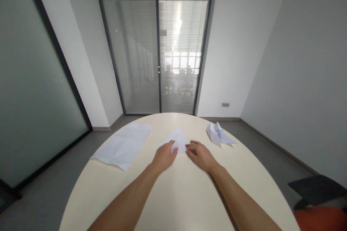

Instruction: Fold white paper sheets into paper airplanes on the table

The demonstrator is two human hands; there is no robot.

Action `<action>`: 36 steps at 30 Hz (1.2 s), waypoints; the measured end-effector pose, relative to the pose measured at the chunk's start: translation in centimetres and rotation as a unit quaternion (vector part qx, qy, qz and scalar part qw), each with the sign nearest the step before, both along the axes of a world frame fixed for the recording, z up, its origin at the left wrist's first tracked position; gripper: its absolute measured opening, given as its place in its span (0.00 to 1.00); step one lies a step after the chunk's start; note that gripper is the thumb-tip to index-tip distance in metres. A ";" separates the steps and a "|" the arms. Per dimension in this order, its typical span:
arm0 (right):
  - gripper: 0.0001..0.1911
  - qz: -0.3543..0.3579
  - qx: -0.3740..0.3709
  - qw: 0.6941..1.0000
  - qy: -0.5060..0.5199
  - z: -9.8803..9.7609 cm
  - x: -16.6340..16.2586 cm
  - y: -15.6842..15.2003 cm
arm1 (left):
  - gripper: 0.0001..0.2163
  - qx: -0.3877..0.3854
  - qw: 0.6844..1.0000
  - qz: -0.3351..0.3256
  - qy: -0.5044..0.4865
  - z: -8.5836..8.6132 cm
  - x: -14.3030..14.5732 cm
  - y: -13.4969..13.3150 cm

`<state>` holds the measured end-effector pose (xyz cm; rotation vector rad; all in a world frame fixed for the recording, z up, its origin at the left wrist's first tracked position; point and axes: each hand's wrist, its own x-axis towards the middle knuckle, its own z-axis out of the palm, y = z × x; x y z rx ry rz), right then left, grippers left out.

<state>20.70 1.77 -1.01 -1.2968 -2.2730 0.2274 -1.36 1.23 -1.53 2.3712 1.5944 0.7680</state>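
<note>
A folded white sheet of paper, peaked at the far end, lies on the round table between my two hands. My left hand grips its near left part, thumb on the right and fingers curled over the paper's left side. At the right edge of the same paper, my right hand has its bent fingertips and thumb close together on the corner; exactly how they pinch it is hard to see. Both hands cover parts of the paper.
A larger creased white sheet lies at the left of the cream table. A folded paper boat stands toward the far right edge. Beyond the table are glazed doors; a black and red chair is at lower right.
</note>
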 end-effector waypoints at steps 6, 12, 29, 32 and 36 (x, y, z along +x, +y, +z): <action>0.12 0.019 0.014 1.000 0.013 0.1 -0.1 0.0 | 0.13 0.005 1.000 0.023 0.013 -0.4 -0.1 0.4; 0.10 0.026 0.024 0.999 0.022 0.4 -0.3 -0.3 | 0.16 0.018 1.000 0.021 0.001 -0.9 -0.3 0.6; 0.12 0.115 -0.049 0.991 0.048 0.4 -0.8 -0.8 | 0.10 0.069 0.995 0.040 0.058 -0.2 -0.3 0.5; 0.13 0.104 -0.042 0.993 0.047 0.4 -0.9 -0.9 | 0.10 0.050 0.995 0.009 0.081 -0.2 -0.2 0.3; 0.15 0.104 -0.016 0.994 0.036 0.4 -1.1 -1.2 | 0.13 0.053 0.997 -0.020 0.055 -0.5 0.0 0.1</action>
